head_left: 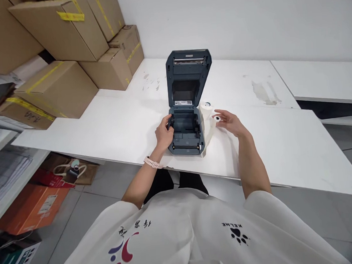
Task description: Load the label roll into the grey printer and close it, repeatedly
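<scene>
A dark blue label printer (186,125) stands on the white table (285,140) with its lid (188,77) swung up and its paper bay showing bare. My left hand (164,131) grips the printer's left wall, fingers curled over the edge. To the right of the printer, my right hand (228,120) holds a small white roll (216,118) between fingertips. A larger white paper roll (206,109) stands against the printer's right side, with a strip of paper trailing down toward the table's front.
Stacked cardboard boxes (60,79) with yellow tape fill the table's back left. A second white table (326,79) adjoins on the right. Shelves (3,160) and orange boxes (33,206) stand on the left by the floor, with a bag (72,171) under the table.
</scene>
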`<state>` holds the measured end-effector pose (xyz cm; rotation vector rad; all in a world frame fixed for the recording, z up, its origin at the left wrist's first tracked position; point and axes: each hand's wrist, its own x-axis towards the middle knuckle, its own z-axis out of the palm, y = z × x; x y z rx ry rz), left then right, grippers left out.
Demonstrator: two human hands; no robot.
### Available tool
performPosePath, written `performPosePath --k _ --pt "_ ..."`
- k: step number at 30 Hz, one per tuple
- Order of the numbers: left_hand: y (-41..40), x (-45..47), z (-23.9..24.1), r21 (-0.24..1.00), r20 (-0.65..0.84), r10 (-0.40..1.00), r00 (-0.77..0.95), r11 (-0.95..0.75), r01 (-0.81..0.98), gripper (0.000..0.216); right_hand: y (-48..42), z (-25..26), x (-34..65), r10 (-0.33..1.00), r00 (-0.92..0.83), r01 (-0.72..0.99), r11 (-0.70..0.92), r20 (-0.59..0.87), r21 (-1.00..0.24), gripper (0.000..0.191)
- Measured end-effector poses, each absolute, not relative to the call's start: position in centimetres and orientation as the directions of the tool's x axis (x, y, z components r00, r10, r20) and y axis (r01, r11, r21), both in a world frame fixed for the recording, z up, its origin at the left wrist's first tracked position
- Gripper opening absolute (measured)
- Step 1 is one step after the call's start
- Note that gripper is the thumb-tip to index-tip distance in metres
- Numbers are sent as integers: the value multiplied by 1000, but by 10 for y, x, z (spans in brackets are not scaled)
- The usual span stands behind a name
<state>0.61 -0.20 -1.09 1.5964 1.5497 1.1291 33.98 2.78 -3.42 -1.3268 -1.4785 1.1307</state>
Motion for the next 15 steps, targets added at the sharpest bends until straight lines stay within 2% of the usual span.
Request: performPosePath --k 4,6,9,12,15 --pt "-4 7 -7 876 134 989 -55 -92 473 65 37 -21 343 996 -51 209 78 68 -975 84" --pt "-6 8 -3 865 120 991 -60 -75 496 69 50 -13 339 997 -41 302 73 64 -951 91" --pt "-7 9 0 862 95 993 -76 -44 505 71 78 -5 323 996 -77 434 -10 -48 -901 100" --pt "-8 9 1 871 78 994 -79 -30 490 72 100 -4 307 987 -62 480 -101 -148 -872 95" --pt "-9 10 1 885 74 994 -84 -27 465 72 102 -4 298 997 -15 454 -64 -80 -889 81"
